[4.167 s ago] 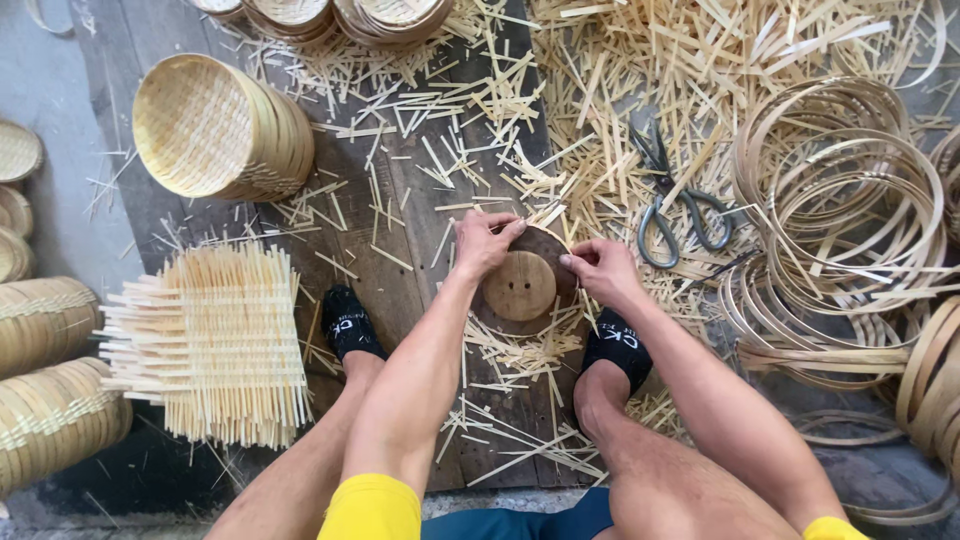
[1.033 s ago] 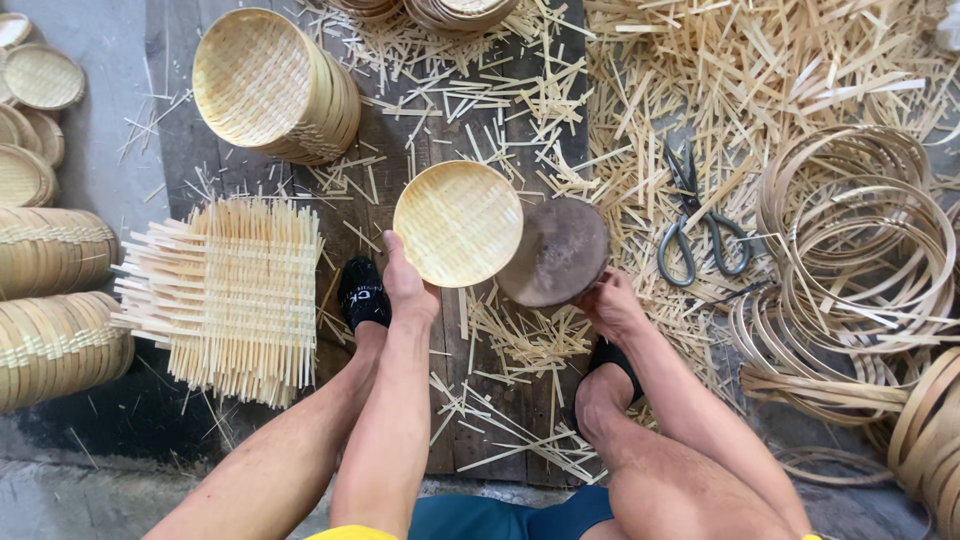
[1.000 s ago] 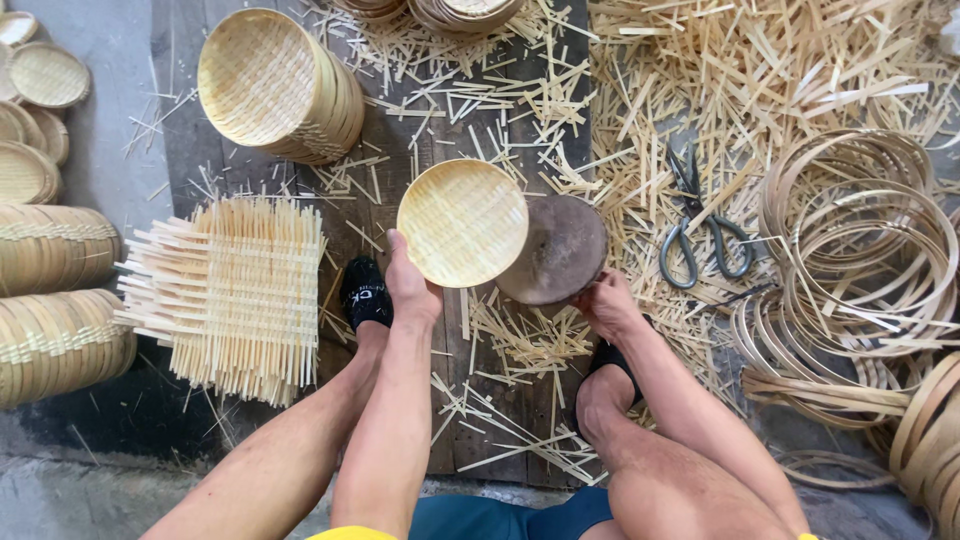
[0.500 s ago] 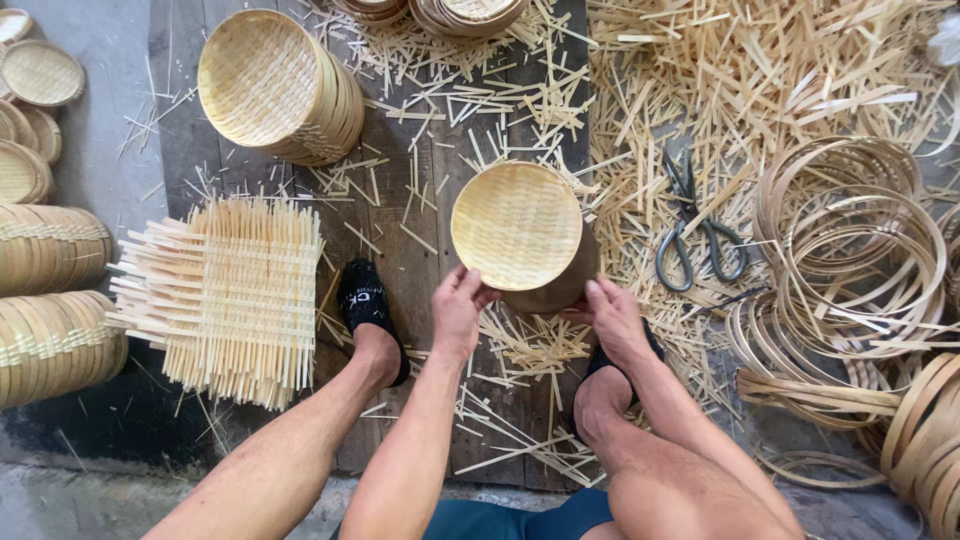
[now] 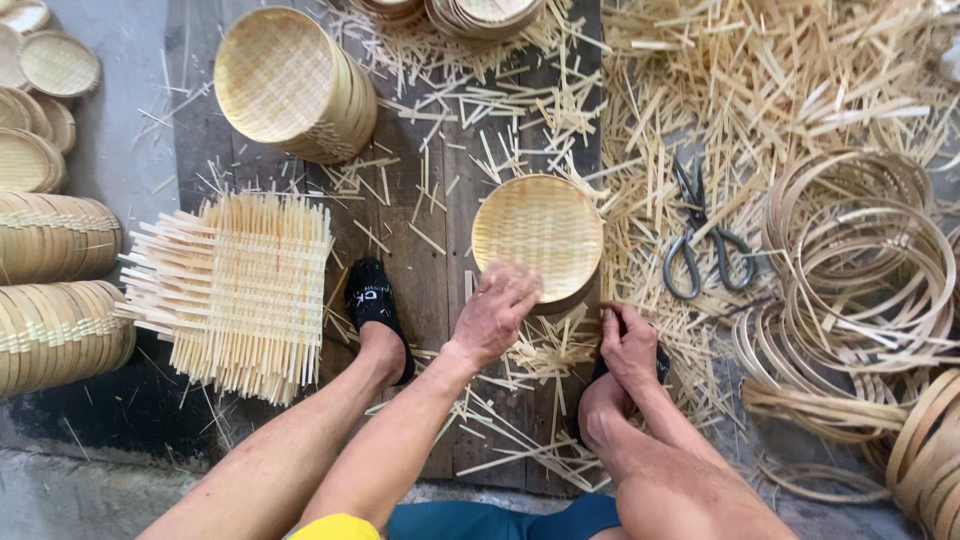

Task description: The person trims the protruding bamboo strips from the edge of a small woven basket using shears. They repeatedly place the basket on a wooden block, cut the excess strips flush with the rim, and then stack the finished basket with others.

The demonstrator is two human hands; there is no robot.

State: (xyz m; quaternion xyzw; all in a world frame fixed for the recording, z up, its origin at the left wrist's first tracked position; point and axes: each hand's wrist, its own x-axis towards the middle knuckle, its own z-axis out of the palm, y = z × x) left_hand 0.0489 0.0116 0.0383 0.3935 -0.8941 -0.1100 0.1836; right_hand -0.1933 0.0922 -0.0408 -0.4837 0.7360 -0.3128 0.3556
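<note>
Woven bamboo tray (image 5: 538, 236), round, shallow, pale yellow: lies open side up on the dark wooden plank (image 5: 425, 200) between my feet, resting on a darker round form whose edge shows under its lower rim.

My left hand (image 5: 495, 312): just below the tray's near rim, fingers loosely spread and blurred, tips at or over the rim; grasping nothing that I can see, and whether they touch the rim I cannot tell.

My right hand (image 5: 628, 343): lower right of the tray, close to its edge but apart from it, fingers curled down into the bamboo offcuts beside my right knee; whether they pinch anything I cannot tell.

Black sock (image 5: 372, 300), left foot: on the plank, left of the left hand.

Square woven bamboo mat (image 5: 240, 285), untrimmed, strip ends sticking out on all sides: left of the plank.

Stack of finished round trays (image 5: 290, 85), tipped on its side: upper left, well apart from my fingers.

Further tray stacks (image 5: 55, 270): far left edge.

Scissors (image 5: 700, 245), dark handles: right of the tray, lying on loose bamboo strips (image 5: 720, 90).

Bamboo hoops (image 5: 860, 270), coiled in a pile: far right.
</note>
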